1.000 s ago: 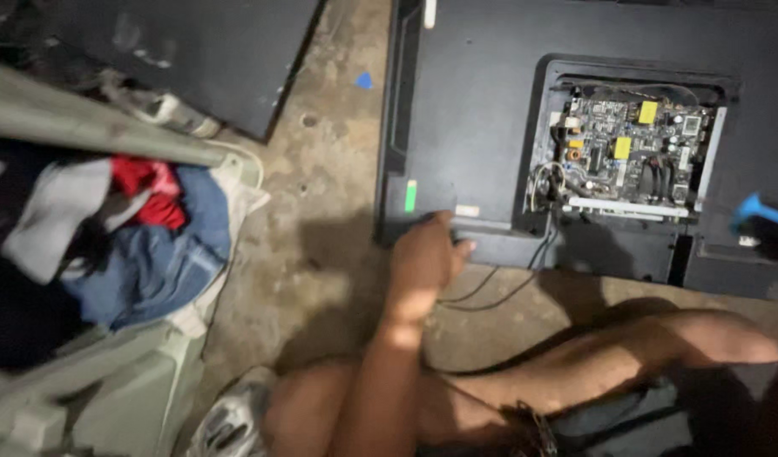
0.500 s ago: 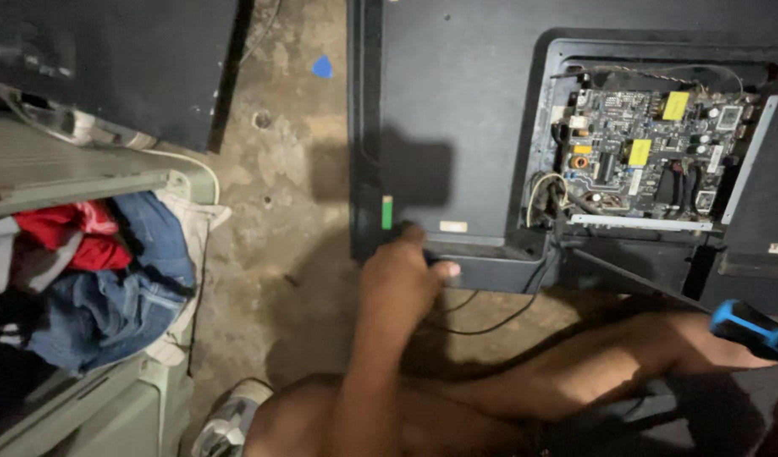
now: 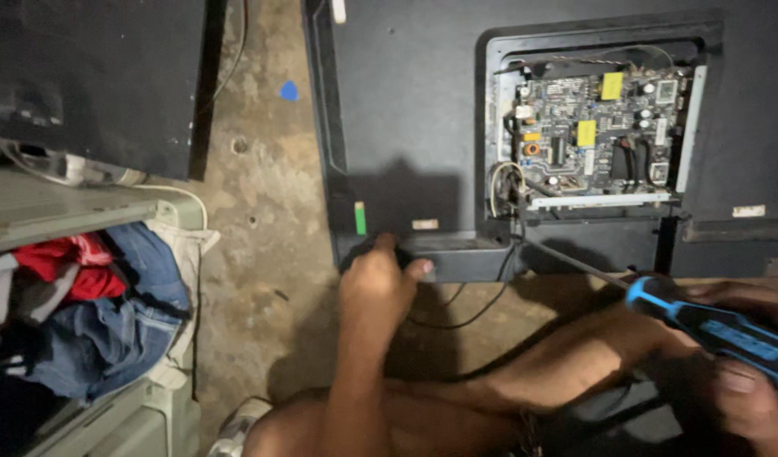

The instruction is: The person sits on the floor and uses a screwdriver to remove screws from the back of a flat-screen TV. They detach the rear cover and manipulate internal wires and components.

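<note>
Head view, left hand (image 3: 379,286) on television (image 3: 406,127) edge, right hand (image 3: 744,389) — half cropped — holding screwdriver (image 3: 711,326)

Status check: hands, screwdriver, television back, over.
Left hand on the television bottom edge. Right hand grips blue screwdriver, tip near circuit board. Loose wires beside the tip.

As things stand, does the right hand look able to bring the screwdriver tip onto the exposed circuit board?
Probably yes. The right hand holds the blue-handled screwdriver, its shaft already slanting toward the circuit board. The back cover is off there; only loose wires crowd the board's lower left corner.
</note>
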